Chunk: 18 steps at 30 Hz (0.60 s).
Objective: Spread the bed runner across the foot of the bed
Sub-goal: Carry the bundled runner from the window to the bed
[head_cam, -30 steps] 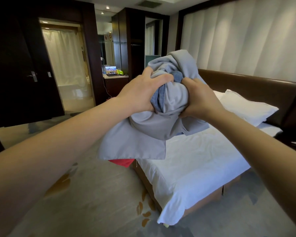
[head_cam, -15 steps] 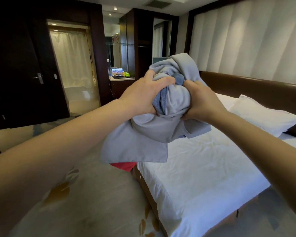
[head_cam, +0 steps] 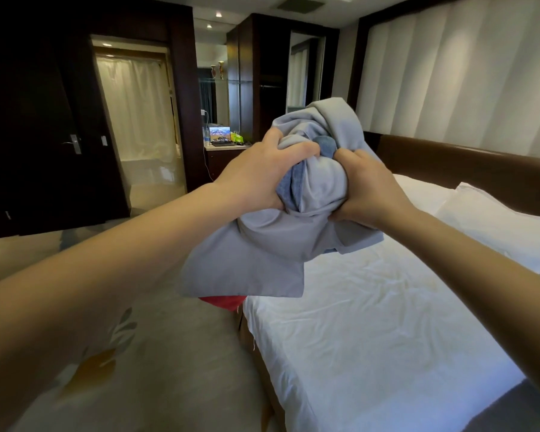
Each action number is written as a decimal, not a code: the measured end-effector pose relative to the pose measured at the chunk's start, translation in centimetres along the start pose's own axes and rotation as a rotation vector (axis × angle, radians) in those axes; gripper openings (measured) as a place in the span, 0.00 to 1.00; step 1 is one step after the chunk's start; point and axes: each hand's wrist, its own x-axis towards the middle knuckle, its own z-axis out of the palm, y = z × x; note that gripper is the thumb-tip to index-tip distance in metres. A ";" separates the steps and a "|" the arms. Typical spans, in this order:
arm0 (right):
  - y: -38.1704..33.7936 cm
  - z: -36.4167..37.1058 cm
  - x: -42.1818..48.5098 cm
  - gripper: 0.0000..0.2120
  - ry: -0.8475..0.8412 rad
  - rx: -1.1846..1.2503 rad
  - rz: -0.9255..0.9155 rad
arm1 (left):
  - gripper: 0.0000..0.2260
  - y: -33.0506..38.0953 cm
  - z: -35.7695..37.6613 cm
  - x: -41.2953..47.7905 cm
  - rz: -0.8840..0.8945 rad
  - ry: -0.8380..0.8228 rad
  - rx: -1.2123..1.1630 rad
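Observation:
The grey-blue bed runner (head_cam: 262, 254) is bunched into a ball, held up in the air in front of me above the bed's left edge. My left hand (head_cam: 262, 176) clutches its left side and my right hand (head_cam: 365, 191) clutches its right side. A loose flap hangs down below the hands. A darker blue layer shows between my thumbs. The bed (head_cam: 387, 338) with a wrinkled white sheet lies below and to the right, its foot toward the lower right.
A white pillow (head_cam: 496, 222) rests against the brown headboard (head_cam: 449, 163). Something red (head_cam: 222, 307) lies on the carpet beside the bed. A desk with a laptop (head_cam: 220, 135) stands at the back. A dark door (head_cam: 44, 135) is at left.
The view has moved closer to the bed and shifted right, so more mattress fills the lower right. Both hands keep the same grip on the bunched runner.

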 end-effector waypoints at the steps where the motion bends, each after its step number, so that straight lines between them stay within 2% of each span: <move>1: 0.5 0.7 0.7 0.32 -0.004 0.000 0.001 | 0.35 -0.6 0.7 0.5 -0.005 -0.008 -0.005; 6: 2.4 4.2 4.4 0.33 -0.019 -0.010 0.004 | 0.34 -4.2 4.3 2.7 -0.041 -0.039 -0.017; 18: 6.1 13.8 15.4 0.34 -0.024 -0.047 0.106 | 0.35 -16.8 12.7 9.8 0.071 -0.062 -0.065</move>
